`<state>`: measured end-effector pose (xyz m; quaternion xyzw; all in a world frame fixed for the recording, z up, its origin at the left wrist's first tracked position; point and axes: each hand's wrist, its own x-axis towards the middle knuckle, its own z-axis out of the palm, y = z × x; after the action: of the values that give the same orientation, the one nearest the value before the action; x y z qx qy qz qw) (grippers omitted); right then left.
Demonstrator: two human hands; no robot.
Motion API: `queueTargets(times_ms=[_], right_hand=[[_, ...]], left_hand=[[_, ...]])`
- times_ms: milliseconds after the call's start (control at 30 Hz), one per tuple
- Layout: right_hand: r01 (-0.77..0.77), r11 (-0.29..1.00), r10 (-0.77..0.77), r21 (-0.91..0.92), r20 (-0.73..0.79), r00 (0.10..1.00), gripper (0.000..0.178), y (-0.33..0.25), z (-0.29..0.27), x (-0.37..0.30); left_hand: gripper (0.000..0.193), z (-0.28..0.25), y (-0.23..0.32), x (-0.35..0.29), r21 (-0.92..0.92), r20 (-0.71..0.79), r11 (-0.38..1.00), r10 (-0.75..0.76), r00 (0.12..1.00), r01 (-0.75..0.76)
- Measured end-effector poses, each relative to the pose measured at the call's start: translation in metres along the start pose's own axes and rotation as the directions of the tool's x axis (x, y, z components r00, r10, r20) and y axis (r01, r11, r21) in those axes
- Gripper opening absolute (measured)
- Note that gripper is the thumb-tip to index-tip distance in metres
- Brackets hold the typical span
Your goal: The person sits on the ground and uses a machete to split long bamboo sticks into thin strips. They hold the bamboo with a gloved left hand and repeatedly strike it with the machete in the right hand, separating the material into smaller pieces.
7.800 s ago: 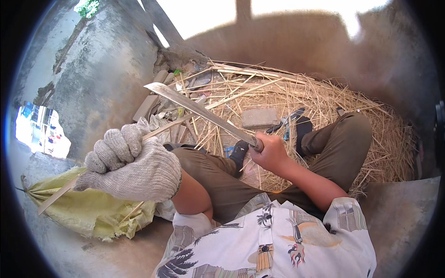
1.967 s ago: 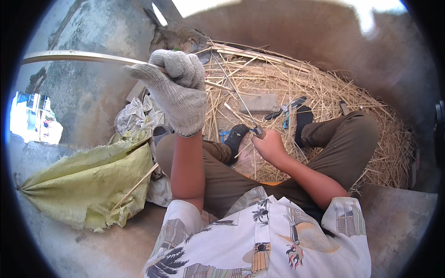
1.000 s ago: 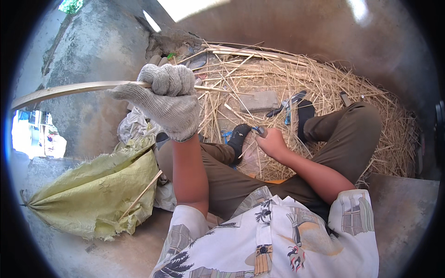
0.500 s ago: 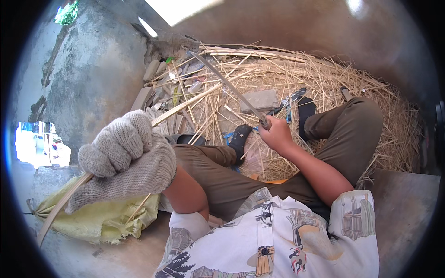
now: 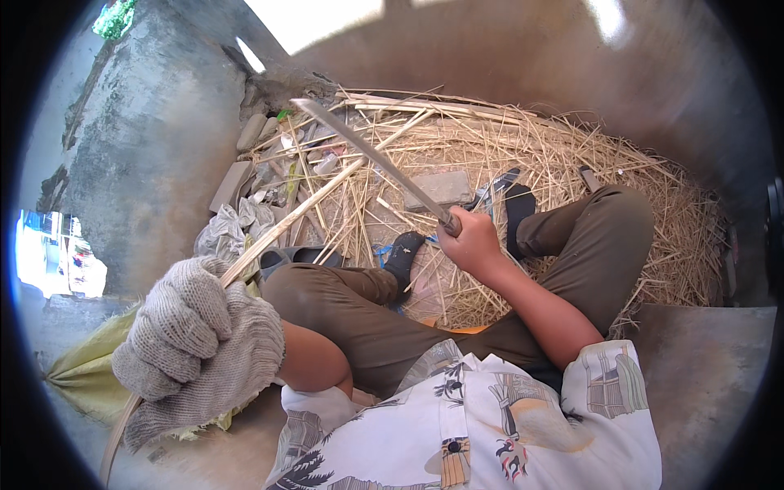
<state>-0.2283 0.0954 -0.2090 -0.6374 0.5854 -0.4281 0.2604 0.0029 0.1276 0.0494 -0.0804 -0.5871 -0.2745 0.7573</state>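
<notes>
Pale strip (image 5: pixel 302 212), slanting, long knife (image 5: pixel 380 161), tilted

The printed shirt (image 5: pixel 490 433) is white, trousers (image 5: pixel 600 245) brown, glove (image 5: pixel 200 347) grey.

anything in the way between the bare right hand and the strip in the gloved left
Nothing separate is visible in the way; only the long knife held in the right hand, overlapping the pale strip in view; contact is unclear.

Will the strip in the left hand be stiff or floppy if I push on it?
Probably springy rather than floppy: the strip runs nearly straight well beyond the left hand. It's likely light for its length, being thin and held in one fist. A sideways push could make it flex, since it looks narrow all along.
</notes>
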Motion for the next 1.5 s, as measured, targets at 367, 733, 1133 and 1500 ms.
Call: queueTargets(times_ms=[367, 733, 1133, 1500], right_hand=[[-0.749, 0.355, 0.880, 0.559, 0.069, 0.470, 0.018, 0.064, 0.008, 0.026], [-0.400, 0.703, 0.513, 0.589, -0.030, 0.858, 0.022, 0.021, 0.015, 0.017], [-0.125, 0.971, 0.095, 0.205, 0.152, 0.984, 0.022, -0.039, 0.000, -0.025], [0.093, 0.989, -0.101, 0.116, 0.064, 0.993, 0.021, -0.041, -0.009, -0.005]], left_hand=[[0.048, 0.016, 0.061, 0.018, -0.159, 0.051, 0.986, 0.052, 0.997, -0.044], [0.062, -0.003, 0.033, 0.021, -0.005, -0.040, 0.996, -0.091, 0.995, 0.091], [0.070, -0.013, -0.057, -0.018, -0.187, -0.005, 0.952, -0.248, 0.969, 0.243], [0.067, 0.005, -0.023, -0.011, -0.024, 0.056, 0.997, -0.074, 0.996, 0.075]])
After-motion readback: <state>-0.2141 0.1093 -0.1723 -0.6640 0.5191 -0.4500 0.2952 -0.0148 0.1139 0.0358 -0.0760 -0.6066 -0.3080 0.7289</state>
